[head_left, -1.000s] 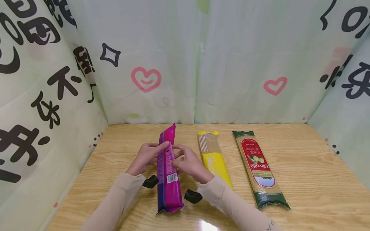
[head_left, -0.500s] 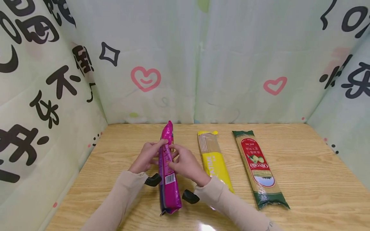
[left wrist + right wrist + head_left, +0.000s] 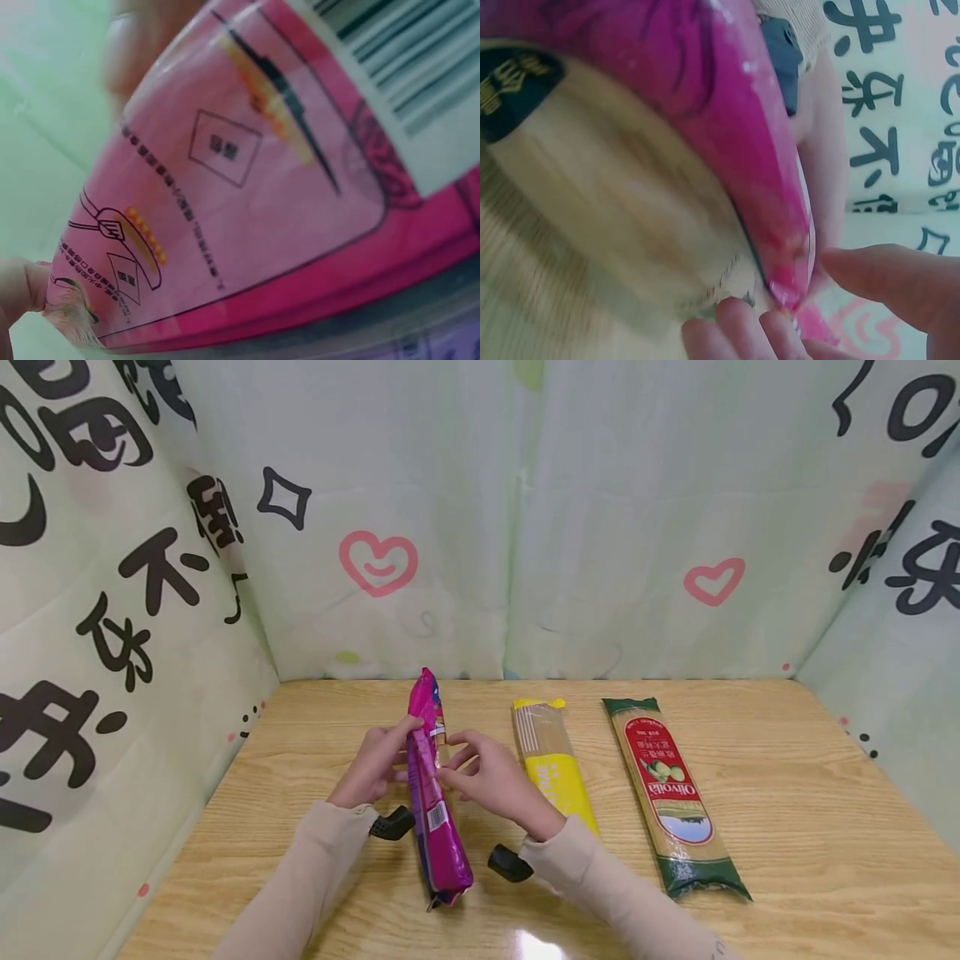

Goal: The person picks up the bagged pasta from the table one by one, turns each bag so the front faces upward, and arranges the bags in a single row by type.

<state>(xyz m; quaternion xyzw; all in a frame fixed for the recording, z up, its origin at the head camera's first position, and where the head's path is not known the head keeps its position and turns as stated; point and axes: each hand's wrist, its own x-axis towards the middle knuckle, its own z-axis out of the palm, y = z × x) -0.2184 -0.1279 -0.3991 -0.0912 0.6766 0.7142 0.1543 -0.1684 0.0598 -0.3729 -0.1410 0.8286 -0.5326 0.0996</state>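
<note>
A magenta pack of noodles (image 3: 438, 822), with a barcode on its back and a see-through window of pale strands, stands tilted on its narrow side. My left hand (image 3: 372, 762) grips its upper part, thumb over the top edge. On the window side is my right hand (image 3: 491, 783), fingers loosely bent at the pack's edge. The right wrist view has those fingertips (image 3: 739, 319) in front of the window and the thumb (image 3: 885, 277) slightly apart from the magenta film; firm contact is unclear. The left wrist view is filled by the pack's back (image 3: 247, 172).
A yellow pack of noodles (image 3: 555, 777) lies right of my right hand, partly covered by the forearm. Farther right lies an Olivoilà pasta pack (image 3: 675, 793) with green ends. Printed curtains (image 3: 615, 527) enclose the wooden table (image 3: 810, 793) at back and sides.
The magenta pack has turned about its length, so its back faces left and its window side shows at right. The right hand has loosened and shifted slightly right; the left hand keeps its hold.
</note>
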